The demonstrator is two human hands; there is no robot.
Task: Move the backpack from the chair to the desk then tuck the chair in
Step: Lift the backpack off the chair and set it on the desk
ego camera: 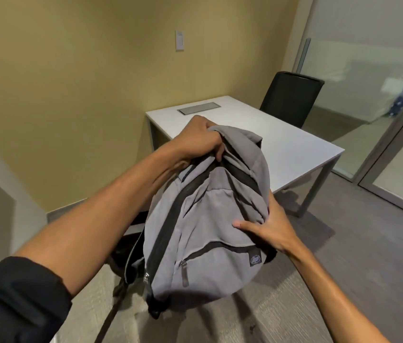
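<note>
Backpack [202,219]: grey, black zips, held clear in the air between both hands, in front of the person and short of the desk [282,134]; no part of it appears to rest on any surface.

Left hand [200,139]: closed in a fist on bunched fabric at the top of the backpack, bearing what looks like most of the load; right hand [267,226]: fingers spread and pressed against the lower side of the backpack, thumb across the front panel, steadying rather than gripping a strap.

A dark strap [111,315] hangs loose below the left forearm, trailing toward the floor [344,243].

Desk: white, beyond both hands, its near corner just past the right hand; a recessed panel [198,108] sits in its far side, beyond the left hand; the rest of the top appears bare.

A black chair [292,97] stands at the far side of the desk, well beyond the right hand; something dark shows behind and below the backpack, under the left forearm; whether that is the chair the backpack came from, I cannot tell.

Assessment: the lift off the chair is judged complete; the carry is in hand; the backpack is not yet on the desk.

Outstanding: set the backpack down on the desk top, release both hands, then push the chair in under the desk; the chair step shows no sign of being started.

Risk noted: the loose strap could snag on the way over.
</note>
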